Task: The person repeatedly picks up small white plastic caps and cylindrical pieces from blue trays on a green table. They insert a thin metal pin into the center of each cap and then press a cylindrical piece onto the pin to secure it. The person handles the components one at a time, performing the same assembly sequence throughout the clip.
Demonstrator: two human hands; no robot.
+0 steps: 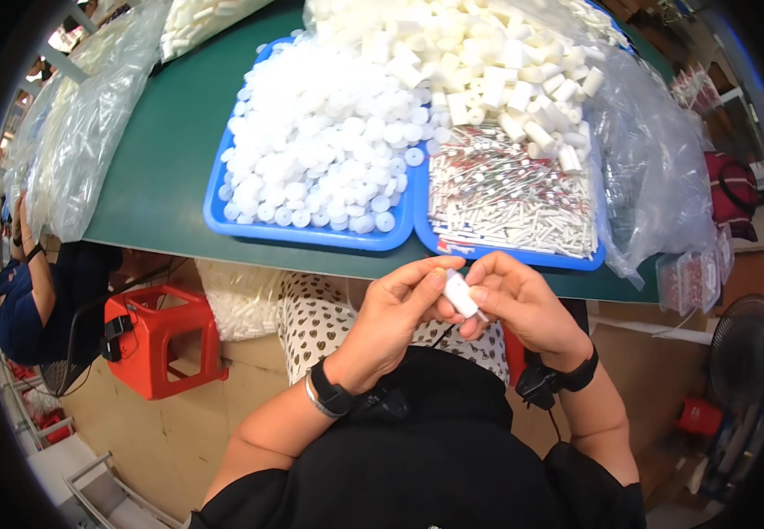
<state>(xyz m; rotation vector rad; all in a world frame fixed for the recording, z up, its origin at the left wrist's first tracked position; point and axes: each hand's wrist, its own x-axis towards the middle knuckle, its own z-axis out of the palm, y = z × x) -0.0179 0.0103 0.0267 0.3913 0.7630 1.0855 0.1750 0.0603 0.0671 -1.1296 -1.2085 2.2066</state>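
In front of my body, just past the table's near edge, both hands meet around a small white cylinder. My left hand pinches it from one side, with thumb and fingertips closed near its upper end. On the other side, my right hand has its thumb and curled fingers closed on it. A thin pale tip shows at its lower end, partly hidden by fingers. Nearest to my hands is a blue tray of thin white sticks with reddish wires. Beside it, another blue tray holds translucent white discs.
Cream cylinders heap over the far trays. Clear plastic bags lie at right, and another bag hangs at left. A red stool stands below the green table. A co-worker's arm shows at far left; a fan stands at right.
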